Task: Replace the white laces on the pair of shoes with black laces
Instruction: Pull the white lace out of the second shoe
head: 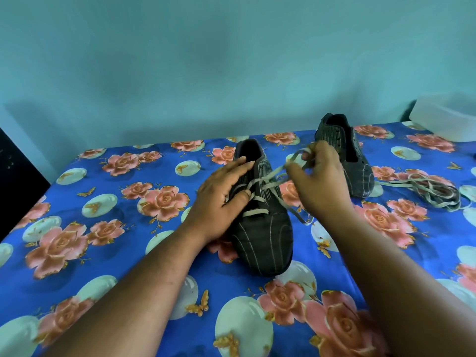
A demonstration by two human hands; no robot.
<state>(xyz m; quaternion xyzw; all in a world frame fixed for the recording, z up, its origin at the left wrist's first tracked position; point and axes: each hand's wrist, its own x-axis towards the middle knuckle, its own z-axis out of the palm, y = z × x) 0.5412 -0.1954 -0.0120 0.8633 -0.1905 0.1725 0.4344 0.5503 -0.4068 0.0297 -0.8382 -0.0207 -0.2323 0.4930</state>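
Observation:
A dark striped shoe [265,238] lies in the middle of the bed, toe toward me, with a white lace [268,185] threaded through its lower eyelets. My left hand [224,199] rests flat on the shoe's left side, fingers straight, thumb touching the laces. My right hand [319,176] pinches the loose end of that white lace, lifted to the right of the shoe. The second dark shoe [358,163] stands behind my right hand with no lace in it. A loose pile of laces [435,191] lies on the sheet to the right.
The bed is covered with a blue floral sheet [128,228]. A white pillow [445,119] lies at the far right against the teal wall. A dark piece of furniture [18,176] stands at the left edge.

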